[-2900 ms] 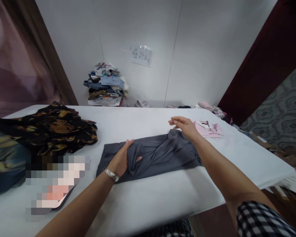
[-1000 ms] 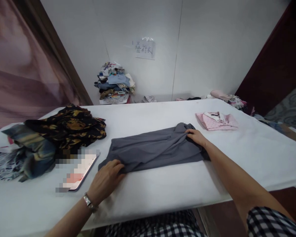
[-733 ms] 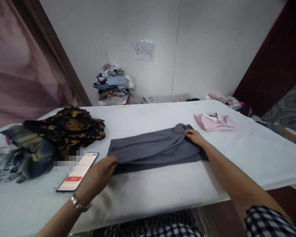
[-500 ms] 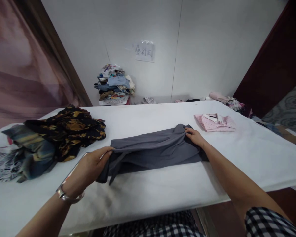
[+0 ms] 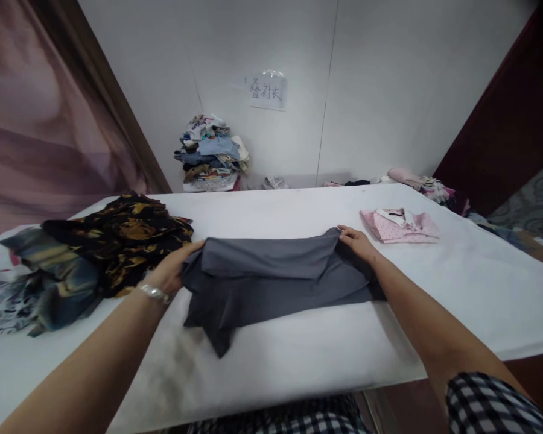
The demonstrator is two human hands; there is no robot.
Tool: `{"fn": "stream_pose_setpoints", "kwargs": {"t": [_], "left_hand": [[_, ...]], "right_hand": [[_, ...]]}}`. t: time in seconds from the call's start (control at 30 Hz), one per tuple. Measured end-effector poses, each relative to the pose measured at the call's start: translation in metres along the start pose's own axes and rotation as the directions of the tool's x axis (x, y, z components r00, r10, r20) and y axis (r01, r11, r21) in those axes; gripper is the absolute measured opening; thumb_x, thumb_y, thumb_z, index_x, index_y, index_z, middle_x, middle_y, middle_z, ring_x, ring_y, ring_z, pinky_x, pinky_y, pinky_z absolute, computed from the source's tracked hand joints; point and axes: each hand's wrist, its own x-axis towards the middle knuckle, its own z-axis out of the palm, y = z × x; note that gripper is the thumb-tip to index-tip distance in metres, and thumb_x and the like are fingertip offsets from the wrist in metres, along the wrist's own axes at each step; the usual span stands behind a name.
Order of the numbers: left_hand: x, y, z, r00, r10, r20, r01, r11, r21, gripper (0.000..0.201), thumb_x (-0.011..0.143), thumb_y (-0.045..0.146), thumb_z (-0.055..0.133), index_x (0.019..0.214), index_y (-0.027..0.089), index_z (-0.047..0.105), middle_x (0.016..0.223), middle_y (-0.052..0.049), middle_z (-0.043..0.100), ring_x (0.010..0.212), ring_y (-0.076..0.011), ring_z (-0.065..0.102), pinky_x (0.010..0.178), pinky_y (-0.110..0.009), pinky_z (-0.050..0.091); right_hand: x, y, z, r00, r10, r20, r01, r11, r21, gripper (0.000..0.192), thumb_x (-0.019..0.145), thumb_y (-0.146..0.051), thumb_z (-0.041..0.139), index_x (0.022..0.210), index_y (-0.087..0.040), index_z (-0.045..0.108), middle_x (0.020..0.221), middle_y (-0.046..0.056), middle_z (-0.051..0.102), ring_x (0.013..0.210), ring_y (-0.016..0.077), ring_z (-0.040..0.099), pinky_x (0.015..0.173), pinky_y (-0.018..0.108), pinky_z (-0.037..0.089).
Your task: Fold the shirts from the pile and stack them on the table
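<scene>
A grey garment (image 5: 271,280) lies across the middle of the white table (image 5: 298,367), partly folded lengthwise. My left hand (image 5: 174,271) grips its left end, lifted a little off the table. My right hand (image 5: 355,242) pinches its right end near the far edge. The upper layer stretches between both hands, and a loose corner hangs toward me at the lower left.
A black and gold patterned garment (image 5: 122,232) and other dark clothes (image 5: 49,283) are heaped at the left. A folded pink shirt (image 5: 400,225) rests at the right. Behind the table, a pile of clothes (image 5: 212,154) sits by the wall under a paper sign (image 5: 266,90).
My left hand left the near edge, took the garment's left end, lifted it and carried it away from me. The phone by my left hand is now out of sight. My right hand stayed put.
</scene>
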Motion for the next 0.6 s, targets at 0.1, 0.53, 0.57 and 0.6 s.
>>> {"fn": "stream_pose_setpoints", "kwargs": {"t": [0.1,0.53,0.57,0.6], "left_hand": [[0.033,-0.019,-0.006,0.994,-0.109,0.028,0.097,0.953,0.287,0.028,0.076,0.044,0.058,0.071,0.017,0.063,0.063,-0.006,0.067,0.055,-0.0183,0.062,0.052,-0.028,0.051],[0.04,-0.037,-0.015,0.954,0.282,0.102,-0.264,0.628,0.732,0.046,0.075,0.034,0.045,0.115,0.016,0.059,0.089,-0.008,0.071,0.077,-0.0218,0.067,0.066,-0.032,0.053],[0.042,-0.038,-0.015,0.95,0.301,0.083,-0.261,0.617,0.742,0.042,0.075,0.034,0.045,0.109,0.016,0.062,0.086,-0.007,0.072,0.077,-0.0219,0.067,0.065,-0.031,0.053],[0.044,-0.04,-0.016,0.936,0.345,0.068,-0.264,0.561,0.784,0.038,0.075,0.035,0.046,0.102,0.017,0.064,0.084,-0.008,0.072,0.077,-0.0226,0.068,0.066,-0.031,0.053]], "right_hand": [[0.01,0.0,0.005,0.998,0.048,-0.035,-0.05,0.998,-0.047,0.023,0.069,-0.038,0.062,0.056,-0.021,0.053,0.118,0.011,0.065,0.115,0.0265,0.056,0.101,0.039,0.035],[0.019,0.01,0.013,0.991,0.066,-0.112,-0.084,0.984,-0.156,0.011,0.065,-0.03,0.056,0.059,-0.021,0.055,0.098,0.008,0.07,0.102,0.0236,0.061,0.09,0.035,0.044],[0.019,0.01,0.013,0.99,0.067,-0.124,-0.089,0.979,-0.182,0.009,0.065,-0.028,0.055,0.06,-0.021,0.057,0.095,0.007,0.07,0.099,0.0233,0.062,0.089,0.035,0.045],[0.02,0.011,0.013,0.988,0.067,-0.136,-0.095,0.973,-0.209,0.008,0.065,-0.027,0.054,0.064,-0.02,0.059,0.092,0.006,0.071,0.096,0.0228,0.063,0.087,0.035,0.046]]}}
